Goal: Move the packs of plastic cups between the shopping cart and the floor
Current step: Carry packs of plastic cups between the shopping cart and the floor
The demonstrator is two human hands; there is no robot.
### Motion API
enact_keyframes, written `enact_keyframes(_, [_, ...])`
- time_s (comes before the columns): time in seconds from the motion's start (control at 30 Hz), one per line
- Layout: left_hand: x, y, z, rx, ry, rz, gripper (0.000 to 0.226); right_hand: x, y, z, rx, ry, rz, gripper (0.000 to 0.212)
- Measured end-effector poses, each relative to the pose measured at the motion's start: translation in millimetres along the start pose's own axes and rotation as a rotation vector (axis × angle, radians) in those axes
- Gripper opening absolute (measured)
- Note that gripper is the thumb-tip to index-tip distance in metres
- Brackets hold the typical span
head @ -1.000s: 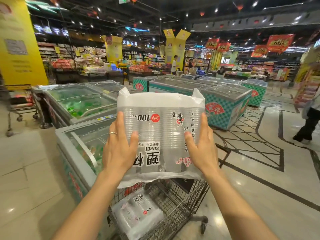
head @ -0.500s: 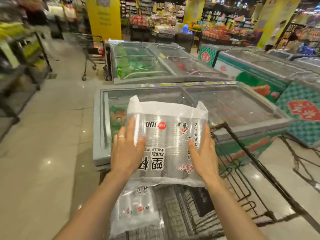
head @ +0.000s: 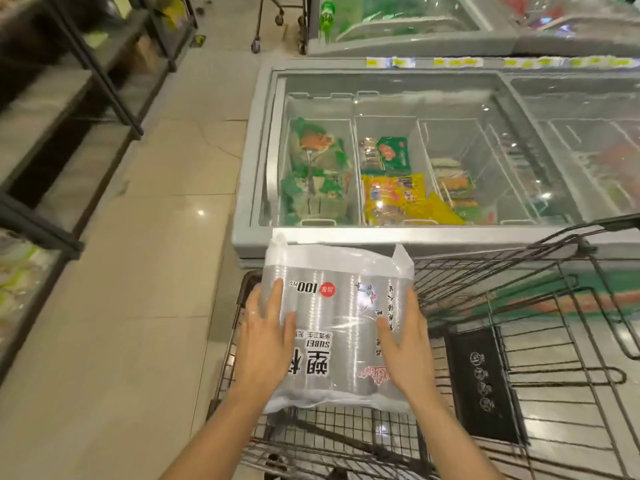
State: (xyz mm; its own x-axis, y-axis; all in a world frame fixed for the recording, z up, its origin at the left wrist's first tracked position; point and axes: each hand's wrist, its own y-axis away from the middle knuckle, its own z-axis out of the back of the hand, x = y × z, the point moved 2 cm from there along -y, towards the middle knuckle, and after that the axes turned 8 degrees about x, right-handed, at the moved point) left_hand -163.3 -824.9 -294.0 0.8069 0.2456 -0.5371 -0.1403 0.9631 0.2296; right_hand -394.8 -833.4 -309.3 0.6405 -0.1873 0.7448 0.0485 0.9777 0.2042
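- Dark metal shelves (head: 72, 109) stand along the far left, their contents blurred.
- Pale tiled floor (head: 145, 306) runs between the shelves and the freezer, with a bright light spot on it.
- At the far top, the wheels and lower frame of a second cart (head: 277, 26) stand on the floor, just left of another freezer.
- The left hand (head: 265, 344) grips the left edge of the pack. One of its fingers (head: 277, 299) lies on the upper face, and the others show through the clear plastic behind it.
- The pack of plastic cups (head: 337, 327) is held between both hands over the left part of the shopping cart, just near of the freezer's front rim. It is a clear wrap with white ends. Its print reads upside down from here, with "100 PCS" beside a red dot. Whether its underside touches anything cannot be told.
- The right hand (head: 405, 348) grips the right edge, thumb on the upper face and fingers curled round the side.
- The freezer (head: 252, 188), grey with a sliding glass lid, holds green, yellow and orange food bags (head: 394, 199) in divided bins.
- The shopping cart (head: 554, 341), of dark wire, takes up the near right, with a black panel (head: 483, 386) lying inside it, right of the pack.
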Motion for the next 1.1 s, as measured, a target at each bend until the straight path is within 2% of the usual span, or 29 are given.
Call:
enact_keyframes(0.37, [83, -46, -102, 0.090, -0.019, 0.197, 0.055, -96, -52, -113, 0.173, -0.015, -0.099, 0.077])
enact_keyframes(0.57, [122, -66, -141, 0.111, 0.043, 0.181, 0.055, -126, -72, -158, 0.185, -0.007, -0.168, 0.080])
enact_keyframes(0.7, [134, -78, -154, 0.095, -0.027, 0.122, 0.056, -142, -74, -182, 0.248, -0.005, -0.167, 0.079])
enact_keyframes(0.83, [151, -86, -162, 0.160, 0.007, 0.151, 0.057, -153, -77, -197, 0.252, 0.068, -0.144, 0.077])
enact_keyframes(1.0, [151, -88, -162, 0.171, -0.016, 0.127, 0.053, -153, -80, -193, 0.336, 0.158, -0.218, 0.076])
enact_keyframes(1.1, [149, -87, -156, 0.222, -0.047, 0.203, 0.058, -144, -80, -178, 0.403, 0.298, -0.187, 0.074])
